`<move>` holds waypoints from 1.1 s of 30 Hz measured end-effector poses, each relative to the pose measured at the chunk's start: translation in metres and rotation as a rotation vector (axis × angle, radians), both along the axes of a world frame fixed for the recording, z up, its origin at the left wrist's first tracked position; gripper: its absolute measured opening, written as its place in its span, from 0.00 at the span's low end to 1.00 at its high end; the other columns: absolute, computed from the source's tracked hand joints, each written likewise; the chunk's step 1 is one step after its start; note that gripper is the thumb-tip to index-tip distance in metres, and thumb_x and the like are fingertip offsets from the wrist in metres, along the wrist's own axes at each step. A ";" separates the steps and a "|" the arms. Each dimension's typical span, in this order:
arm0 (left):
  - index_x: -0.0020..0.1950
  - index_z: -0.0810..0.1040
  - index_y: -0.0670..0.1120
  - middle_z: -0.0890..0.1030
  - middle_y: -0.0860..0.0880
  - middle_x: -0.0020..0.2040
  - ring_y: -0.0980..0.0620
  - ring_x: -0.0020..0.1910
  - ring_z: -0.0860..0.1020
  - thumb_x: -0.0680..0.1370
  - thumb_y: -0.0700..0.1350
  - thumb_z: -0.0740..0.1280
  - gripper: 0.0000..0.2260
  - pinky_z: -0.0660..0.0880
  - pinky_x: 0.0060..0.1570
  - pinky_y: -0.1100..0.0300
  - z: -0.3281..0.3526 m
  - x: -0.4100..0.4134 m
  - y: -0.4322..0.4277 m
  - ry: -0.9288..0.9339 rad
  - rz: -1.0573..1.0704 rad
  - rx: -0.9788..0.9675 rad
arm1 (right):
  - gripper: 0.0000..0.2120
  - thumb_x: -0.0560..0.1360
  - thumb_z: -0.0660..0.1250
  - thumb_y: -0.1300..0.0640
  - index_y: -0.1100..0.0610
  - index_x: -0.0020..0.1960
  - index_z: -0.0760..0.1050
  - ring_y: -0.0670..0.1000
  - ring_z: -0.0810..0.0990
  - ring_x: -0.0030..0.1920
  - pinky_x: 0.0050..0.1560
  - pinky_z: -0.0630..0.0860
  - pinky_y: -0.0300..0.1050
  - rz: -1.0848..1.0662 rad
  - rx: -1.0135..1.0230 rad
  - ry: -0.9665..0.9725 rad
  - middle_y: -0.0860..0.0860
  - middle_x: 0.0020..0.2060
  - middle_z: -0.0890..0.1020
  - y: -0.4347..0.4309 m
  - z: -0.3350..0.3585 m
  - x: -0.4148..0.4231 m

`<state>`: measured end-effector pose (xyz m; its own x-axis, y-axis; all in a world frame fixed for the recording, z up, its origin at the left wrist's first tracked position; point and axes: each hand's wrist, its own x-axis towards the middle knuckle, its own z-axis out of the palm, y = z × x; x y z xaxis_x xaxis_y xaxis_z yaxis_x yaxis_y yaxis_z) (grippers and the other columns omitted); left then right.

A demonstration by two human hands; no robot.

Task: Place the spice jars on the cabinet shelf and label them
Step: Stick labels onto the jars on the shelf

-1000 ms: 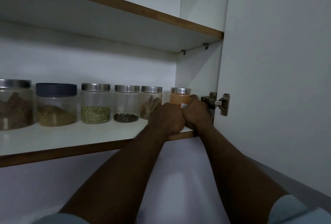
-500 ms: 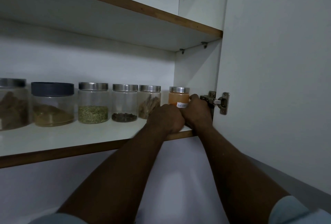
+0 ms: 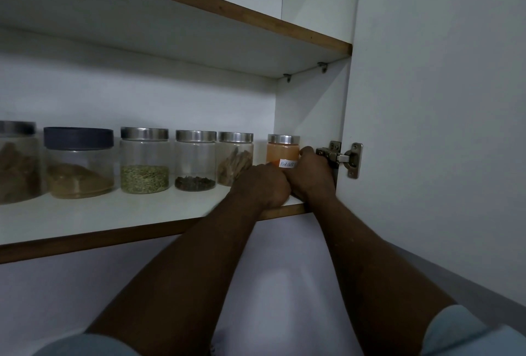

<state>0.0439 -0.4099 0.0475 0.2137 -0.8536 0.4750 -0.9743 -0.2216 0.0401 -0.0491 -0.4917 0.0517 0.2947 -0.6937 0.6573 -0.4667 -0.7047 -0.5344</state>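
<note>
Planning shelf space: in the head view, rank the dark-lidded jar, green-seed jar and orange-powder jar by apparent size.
1. dark-lidded jar
2. green-seed jar
3. orange-powder jar, though its base is hidden, so less sure.

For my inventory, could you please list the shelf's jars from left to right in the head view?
Steel-lidded clear jar of brown chunks, dark-lidded jar of brown powder, jar of green seeds, jar of dark bits, jar of brown sticks, labelled jar of orange powder.

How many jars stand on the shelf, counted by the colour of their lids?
Silver lid: 5 (brown-chunk jar, green-seed jar, dark-spice jar, bark jar, orange jar)
Dark blue lid: 1 (brown-powder jar)
Total: 6
</note>
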 end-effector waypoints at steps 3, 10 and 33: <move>0.64 0.77 0.40 0.81 0.41 0.59 0.44 0.55 0.80 0.82 0.48 0.62 0.15 0.77 0.57 0.51 0.001 -0.002 0.002 -0.017 -0.001 0.011 | 0.34 0.68 0.77 0.37 0.59 0.63 0.73 0.56 0.82 0.54 0.47 0.77 0.46 -0.006 -0.010 0.004 0.56 0.55 0.83 0.000 -0.001 0.000; 0.66 0.74 0.40 0.80 0.41 0.60 0.43 0.55 0.80 0.82 0.50 0.62 0.18 0.77 0.59 0.49 0.000 0.000 -0.001 0.024 0.031 0.034 | 0.34 0.69 0.77 0.39 0.59 0.64 0.72 0.57 0.82 0.55 0.50 0.78 0.47 -0.003 -0.009 0.001 0.56 0.56 0.82 0.000 -0.001 0.000; 0.70 0.72 0.39 0.78 0.39 0.64 0.42 0.59 0.79 0.83 0.51 0.58 0.21 0.75 0.61 0.51 -0.002 0.004 -0.011 -0.053 0.076 0.095 | 0.37 0.66 0.77 0.34 0.59 0.63 0.73 0.56 0.82 0.54 0.49 0.77 0.46 -0.010 -0.021 -0.031 0.56 0.56 0.83 0.004 -0.001 -0.002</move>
<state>0.0477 -0.4207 0.0460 0.2563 -0.8776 0.4051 -0.9548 -0.2951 -0.0353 -0.0508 -0.4880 0.0505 0.2674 -0.6824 0.6803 -0.4574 -0.7113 -0.5338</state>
